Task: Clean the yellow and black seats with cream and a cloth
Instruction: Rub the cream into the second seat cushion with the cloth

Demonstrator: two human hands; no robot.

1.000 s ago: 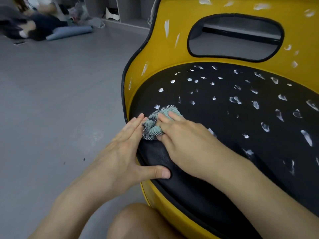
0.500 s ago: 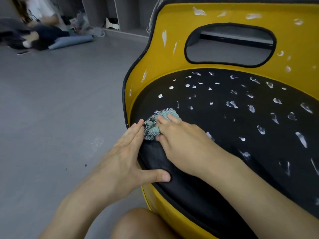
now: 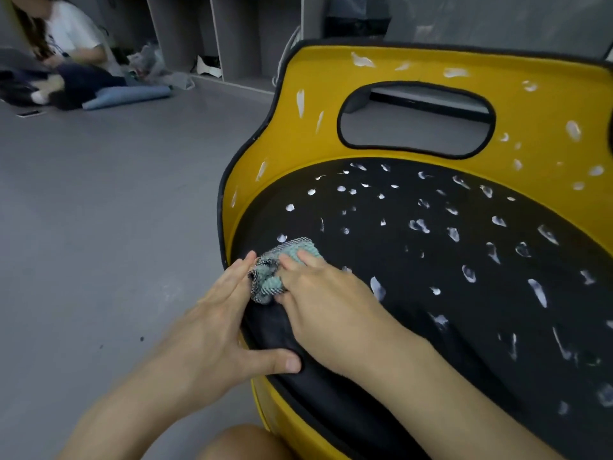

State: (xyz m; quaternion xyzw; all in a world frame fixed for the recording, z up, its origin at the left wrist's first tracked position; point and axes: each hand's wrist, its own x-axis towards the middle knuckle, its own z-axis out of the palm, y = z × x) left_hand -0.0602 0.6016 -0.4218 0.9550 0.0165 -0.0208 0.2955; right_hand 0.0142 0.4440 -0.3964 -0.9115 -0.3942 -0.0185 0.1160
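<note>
yellow/blk seat (image 3: 331, 104), teal-checked cloth (image 3: 282, 263)

Single head-worn wide-angle view, facing forward and down, close above the seat (image 3: 447, 327)
</note>
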